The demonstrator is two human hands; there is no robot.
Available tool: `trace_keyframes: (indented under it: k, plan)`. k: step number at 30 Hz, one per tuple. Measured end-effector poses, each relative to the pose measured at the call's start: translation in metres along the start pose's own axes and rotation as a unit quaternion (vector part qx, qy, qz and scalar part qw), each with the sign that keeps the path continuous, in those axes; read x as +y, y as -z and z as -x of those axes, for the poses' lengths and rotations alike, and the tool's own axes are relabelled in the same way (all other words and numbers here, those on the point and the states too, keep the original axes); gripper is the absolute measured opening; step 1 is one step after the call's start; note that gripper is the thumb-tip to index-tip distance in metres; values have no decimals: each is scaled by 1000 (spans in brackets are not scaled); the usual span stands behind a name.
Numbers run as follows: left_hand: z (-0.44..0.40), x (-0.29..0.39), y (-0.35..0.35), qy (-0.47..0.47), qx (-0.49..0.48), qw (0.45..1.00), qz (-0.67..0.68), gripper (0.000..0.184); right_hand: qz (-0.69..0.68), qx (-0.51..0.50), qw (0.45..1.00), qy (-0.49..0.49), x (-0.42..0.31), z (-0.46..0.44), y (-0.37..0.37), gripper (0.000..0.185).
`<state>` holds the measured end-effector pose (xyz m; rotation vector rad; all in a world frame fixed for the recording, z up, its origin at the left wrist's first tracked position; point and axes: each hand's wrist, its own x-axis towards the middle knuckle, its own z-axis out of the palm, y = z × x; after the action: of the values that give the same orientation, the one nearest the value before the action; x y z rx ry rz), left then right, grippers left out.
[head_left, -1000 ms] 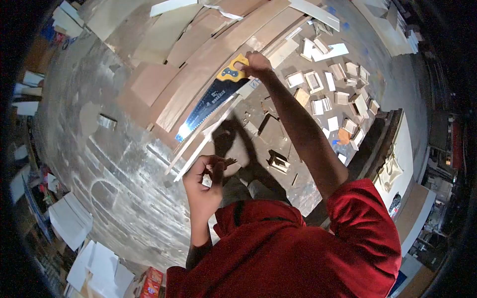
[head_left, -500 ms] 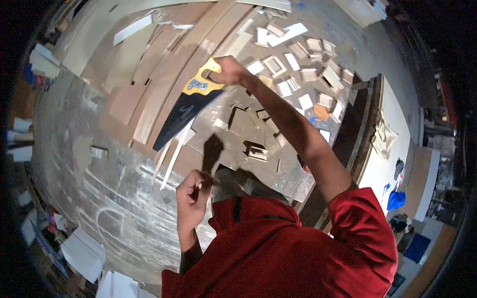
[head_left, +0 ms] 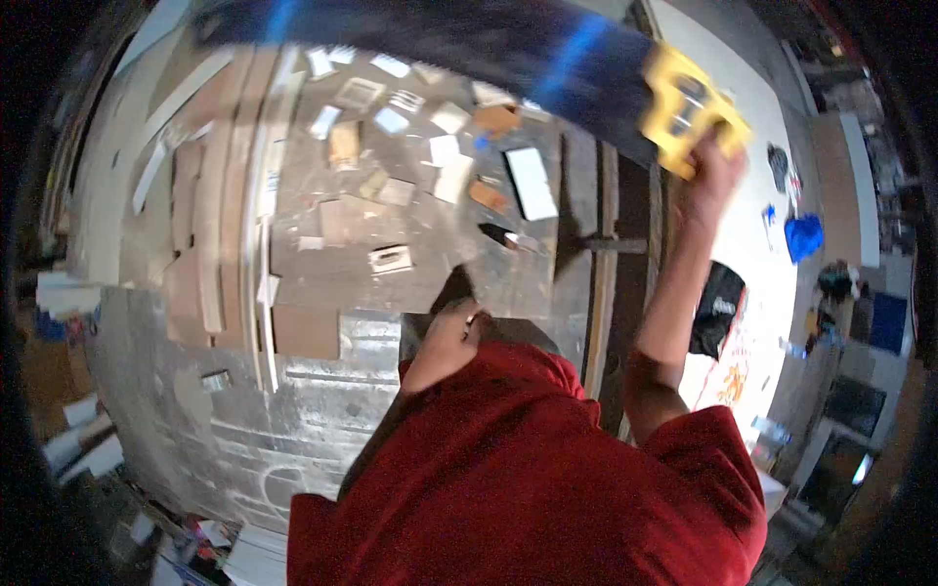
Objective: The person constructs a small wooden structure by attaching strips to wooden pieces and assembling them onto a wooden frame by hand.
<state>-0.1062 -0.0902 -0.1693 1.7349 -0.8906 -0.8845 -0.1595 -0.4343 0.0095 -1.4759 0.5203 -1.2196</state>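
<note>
Saw, just one, spans the top of our view; our right hand clamps its yellow handle. We cannot tell whether our curled left hand, by one red shirt, holds anything.

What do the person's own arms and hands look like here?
The left hand and right hand are bare; no gloves show. The right sleeve is short, loose and red, like the shirt, with no markings visible.

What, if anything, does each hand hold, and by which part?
Right hand: the handsaw, by its yellow handle. Left hand: curled; whether it holds anything cannot be told.
</note>
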Motion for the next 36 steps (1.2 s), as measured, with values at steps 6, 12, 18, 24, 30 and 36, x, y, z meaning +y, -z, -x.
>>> trace_keyframes:
  k: [6, 12, 18, 24, 30, 36]
  plan:
    - [-99, -95, -150, -147, -23, 984, -100, 9, 74, 184, 980, -9, -56, 110, 221, 25]
    - [-142, -117, -204, -155, 28, 967, -201, 6, 161, 253, 939, -167, -5, 209, 270, 27]
    - [-144, -104, -213, -179, 80, 963, -184, 4, 273, 69, 926, -252, 109, 269, 270, 25]
    - [-143, -89, -216, -161, 105, 953, -236, 4, 166, 51, 926, -334, 247, 317, 248, 27]
    - [-146, -94, -212, -150, 76, 965, -203, 3, 225, -26, 903, -365, 274, 309, 200, 47]
    - [-147, -91, -208, -156, 63, 967, -193, 5, 199, -1, 872, -448, 244, 281, 204, 40]
